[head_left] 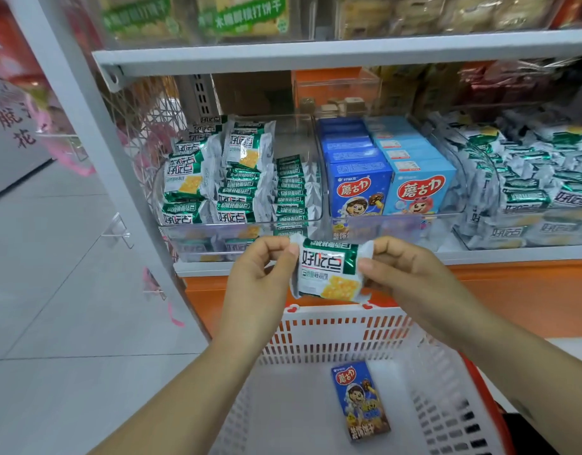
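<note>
— Well, where to look for the cracker packet (329, 272)?
— Up above the white basket (342, 326) rim, at 12 o'clock from the blue box (360, 400).
— And the fingers (278, 247)?
— Pinching it: left hand (260, 274) at its 9 o'clock edge, right hand (411, 274) at 3 o'clock.

Bare left hand (261, 274), bare right hand (406, 274), bare forearms (197, 379), short plain fingernails (365, 266)

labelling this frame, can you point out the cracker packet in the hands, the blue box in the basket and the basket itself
cracker packet (329, 270), head view, middle of its printed front
blue box (360, 400), head view, centre of its top face
basket (332, 312), head view, white far rim
</note>
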The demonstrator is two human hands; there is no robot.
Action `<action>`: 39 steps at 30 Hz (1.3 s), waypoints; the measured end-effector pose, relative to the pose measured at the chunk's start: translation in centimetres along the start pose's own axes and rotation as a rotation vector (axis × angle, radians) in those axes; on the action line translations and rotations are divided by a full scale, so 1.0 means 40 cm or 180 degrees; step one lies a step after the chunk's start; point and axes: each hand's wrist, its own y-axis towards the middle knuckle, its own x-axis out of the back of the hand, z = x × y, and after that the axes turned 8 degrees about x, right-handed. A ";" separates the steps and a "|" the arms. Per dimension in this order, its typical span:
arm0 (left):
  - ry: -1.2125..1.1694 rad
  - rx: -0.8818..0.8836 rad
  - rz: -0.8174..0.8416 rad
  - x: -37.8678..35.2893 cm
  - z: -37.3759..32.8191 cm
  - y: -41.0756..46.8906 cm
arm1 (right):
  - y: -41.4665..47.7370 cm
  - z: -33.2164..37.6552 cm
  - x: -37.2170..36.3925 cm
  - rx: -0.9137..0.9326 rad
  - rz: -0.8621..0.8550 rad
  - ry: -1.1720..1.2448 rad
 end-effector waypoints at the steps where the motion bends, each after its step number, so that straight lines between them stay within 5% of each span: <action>1: -0.0014 0.0081 -0.0078 0.000 0.002 0.000 | 0.000 -0.002 -0.001 -0.0016 0.0069 -0.0044; 11: 0.0164 0.0370 0.0014 -0.012 0.010 0.001 | -0.002 0.007 -0.013 0.0005 -0.0055 -0.1166; 19: -0.0980 0.1609 0.1108 -0.003 0.002 -0.007 | 0.004 0.019 0.004 -0.0255 -0.0285 -0.1129; 34: -0.1408 0.2283 0.1134 0.018 -0.005 0.013 | 0.023 -0.003 0.017 -0.1571 -0.0756 0.1788; 36: -0.1355 0.2203 0.1127 0.021 -0.008 0.013 | 0.024 -0.008 0.021 -0.1494 -0.0667 0.1553; 39: -0.0348 0.1539 0.1043 0.027 -0.011 0.016 | 0.018 -0.004 0.032 -0.0887 -0.0381 -0.0505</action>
